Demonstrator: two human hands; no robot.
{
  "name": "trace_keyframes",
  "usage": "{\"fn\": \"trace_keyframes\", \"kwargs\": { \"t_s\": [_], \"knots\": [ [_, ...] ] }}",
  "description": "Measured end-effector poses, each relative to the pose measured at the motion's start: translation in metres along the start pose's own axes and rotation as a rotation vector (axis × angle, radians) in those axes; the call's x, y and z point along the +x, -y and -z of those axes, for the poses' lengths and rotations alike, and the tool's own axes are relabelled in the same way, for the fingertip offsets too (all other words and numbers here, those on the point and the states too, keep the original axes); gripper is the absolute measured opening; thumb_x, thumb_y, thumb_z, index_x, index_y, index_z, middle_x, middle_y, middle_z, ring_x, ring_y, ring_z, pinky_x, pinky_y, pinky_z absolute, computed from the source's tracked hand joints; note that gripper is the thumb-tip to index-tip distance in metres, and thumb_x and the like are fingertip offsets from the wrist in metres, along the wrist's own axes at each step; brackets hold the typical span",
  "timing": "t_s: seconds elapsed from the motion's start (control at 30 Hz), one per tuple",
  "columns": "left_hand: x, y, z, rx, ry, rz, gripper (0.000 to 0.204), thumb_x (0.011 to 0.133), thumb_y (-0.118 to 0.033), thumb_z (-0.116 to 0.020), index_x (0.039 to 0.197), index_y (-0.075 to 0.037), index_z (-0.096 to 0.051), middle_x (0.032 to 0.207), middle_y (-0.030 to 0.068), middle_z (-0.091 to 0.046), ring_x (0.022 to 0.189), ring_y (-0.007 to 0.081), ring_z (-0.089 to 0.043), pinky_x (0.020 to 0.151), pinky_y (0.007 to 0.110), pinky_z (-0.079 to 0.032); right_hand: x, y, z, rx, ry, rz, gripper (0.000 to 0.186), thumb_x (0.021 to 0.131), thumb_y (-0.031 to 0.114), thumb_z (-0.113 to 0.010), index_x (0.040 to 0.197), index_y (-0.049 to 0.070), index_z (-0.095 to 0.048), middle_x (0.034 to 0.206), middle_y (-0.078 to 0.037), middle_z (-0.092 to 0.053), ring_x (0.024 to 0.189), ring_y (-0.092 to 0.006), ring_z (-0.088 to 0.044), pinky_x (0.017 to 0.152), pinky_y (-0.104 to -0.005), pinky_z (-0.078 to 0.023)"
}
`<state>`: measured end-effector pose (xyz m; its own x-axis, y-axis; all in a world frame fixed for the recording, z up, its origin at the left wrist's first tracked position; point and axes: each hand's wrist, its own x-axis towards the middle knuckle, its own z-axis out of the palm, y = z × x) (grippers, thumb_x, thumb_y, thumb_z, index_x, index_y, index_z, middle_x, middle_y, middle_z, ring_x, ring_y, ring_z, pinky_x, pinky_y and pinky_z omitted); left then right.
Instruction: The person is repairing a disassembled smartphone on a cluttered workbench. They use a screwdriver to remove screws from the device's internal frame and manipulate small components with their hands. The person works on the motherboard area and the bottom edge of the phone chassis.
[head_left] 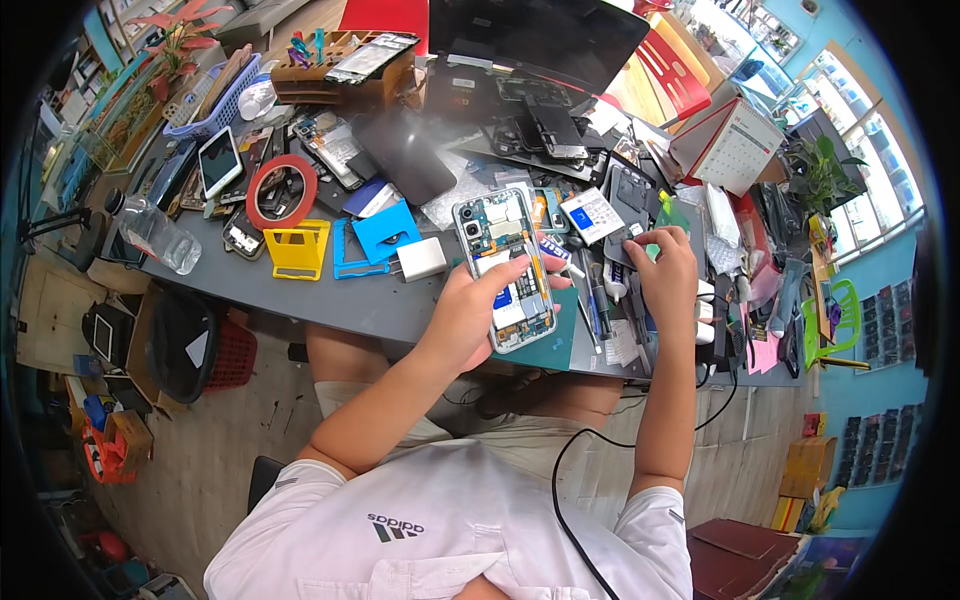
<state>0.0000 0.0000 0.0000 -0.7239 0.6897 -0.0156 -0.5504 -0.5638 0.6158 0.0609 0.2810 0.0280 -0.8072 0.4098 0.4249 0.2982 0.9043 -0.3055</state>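
While the left fingers (498, 278) clasp an opened phone (518, 294), the right fingers (668, 243) nearly meet, any held item unclear.

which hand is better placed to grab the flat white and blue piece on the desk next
Probably the right hand: its fingertips are close to the white and blue piece, though whether they pinch something small is unclear. The left hand is occupied gripping the opened phone.
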Motion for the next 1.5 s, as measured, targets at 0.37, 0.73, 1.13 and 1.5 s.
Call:
{"fn": "trace_keyframes", "kwargs": {
  "t_s": [0.37,0.73,1.13,1.5],
  "knots": [
    [-0.001,-0.005,-0.001,0.013,-0.006,0.015,0.045,0.11,-0.019,-0.06,0.148,0.003,-0.052,0.129,0.0238,-0.072,0.117,0.0351,-0.075,0.095,0.052,-0.066,0.008,0.002,-0.001,0.124,-0.009,-0.019,0.015,0.096,0.021,-0.079,0.101,0.007,-0.081,0.093,-0.009,-0.078,0.073,-0.0244,-0.072,0.071,-0.0375,-0.056],
    [-0.002,-0.007,-0.003,0.043,-0.014,0.048,0.044,0.109,-0.021,-0.058,0.144,0.006,-0.055,0.126,0.024,-0.073,0.116,0.036,-0.075,0.095,0.053,-0.066,0.026,-0.014,0.011,0.683,0.143,-0.295,0.023,0.096,0.013,-0.075,0.113,-0.001,-0.083,0.095,-0.006,-0.082,0.08,-0.01,-0.07,0.07,-0.0267,-0.056],
    [-0.004,-0.008,0.0,0.114,0.019,0.124,0.043,0.111,-0.028,-0.058,0.134,0.009,-0.06,0.12,0.025,-0.074,0.101,0.0337,-0.079,0.086,0.049,-0.069,0.029,-0.012,0.026,0.846,0.182,-0.254,0.023,0.098,0.007,-0.072,0.118,0.0,-0.081,0.107,-0.005,-0.08,0.091,-0.0086,-0.069,0.074,-0.027,-0.056],
    [-0.002,0.001,0.012,0.066,0.141,0.177,0.072,0.116,-0.061,-0.033,0.137,0.002,-0.06,0.113,0.0233,-0.074,0.094,0.0315,-0.08,0.082,0.045,-0.068,0.016,0.062,0.049,0.962,0.254,-0.134,0.013,0.101,0.008,-0.077,0.112,0.001,-0.077,0.104,-0.006,-0.082,0.083,-0.0077,-0.069,0.071,-0.0247,-0.053]
  ]
}}
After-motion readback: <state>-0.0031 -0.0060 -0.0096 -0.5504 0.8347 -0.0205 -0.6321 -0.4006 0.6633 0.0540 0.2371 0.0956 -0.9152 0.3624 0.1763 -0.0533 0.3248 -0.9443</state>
